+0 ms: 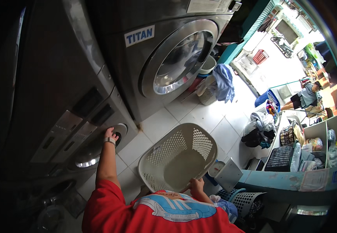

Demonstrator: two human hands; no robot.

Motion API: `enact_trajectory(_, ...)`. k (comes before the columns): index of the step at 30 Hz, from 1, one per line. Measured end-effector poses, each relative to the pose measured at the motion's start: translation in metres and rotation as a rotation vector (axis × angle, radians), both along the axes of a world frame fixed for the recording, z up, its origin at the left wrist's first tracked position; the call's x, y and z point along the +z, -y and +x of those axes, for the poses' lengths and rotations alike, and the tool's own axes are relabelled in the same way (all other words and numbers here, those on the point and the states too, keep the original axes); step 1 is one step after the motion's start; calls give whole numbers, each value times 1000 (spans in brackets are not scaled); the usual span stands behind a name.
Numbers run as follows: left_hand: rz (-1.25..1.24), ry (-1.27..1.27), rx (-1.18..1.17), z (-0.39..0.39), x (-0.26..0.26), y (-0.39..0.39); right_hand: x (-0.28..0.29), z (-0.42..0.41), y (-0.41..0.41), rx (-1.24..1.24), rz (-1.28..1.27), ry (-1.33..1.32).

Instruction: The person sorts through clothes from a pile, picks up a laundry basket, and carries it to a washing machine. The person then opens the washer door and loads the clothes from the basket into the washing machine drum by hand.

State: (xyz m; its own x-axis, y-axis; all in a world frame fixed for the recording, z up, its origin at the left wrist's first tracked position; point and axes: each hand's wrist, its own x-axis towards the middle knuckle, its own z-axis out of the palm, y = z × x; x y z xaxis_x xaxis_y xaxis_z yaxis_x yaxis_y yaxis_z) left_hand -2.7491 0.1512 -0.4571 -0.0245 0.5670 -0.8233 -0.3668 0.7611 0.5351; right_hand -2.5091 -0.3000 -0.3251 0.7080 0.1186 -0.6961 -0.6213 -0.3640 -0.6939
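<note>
My left hand (111, 134) touches the rim of the round door (121, 135) on a dark front-loading laundry machine; its fingers are spread and a watch is on the wrist. With my right hand (197, 185) I grip the near rim of a grey-beige plastic laundry basket (183, 154), which has perforated walls and nothing in it. The basket is tilted, its mouth towards me. Behind it stands a larger machine (133, 64) with a round glass door (180, 62), shut, and fabric shows through the glass.
Laundry-filled baskets (208, 97) stand by the larger machine, and more clothes (260, 128) are piled at the right. A dial scale (216, 169) is just right of my basket. Beyond it are a blue counter (288, 177) and shelves. A person (305, 94) sits outside the doorway.
</note>
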Motion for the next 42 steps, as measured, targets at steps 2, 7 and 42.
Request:
enact_trajectory(2,-8,73,28,9,-13,2,2,0,7,-17,-13,-18)
enact_trajectory(7,18,123,-44,7,-38,9,6,1,34,-108,33,-55)
enact_trajectory(42,-399,-1103,186,-530,26,529,-143,-75,49,326,-116,-543)
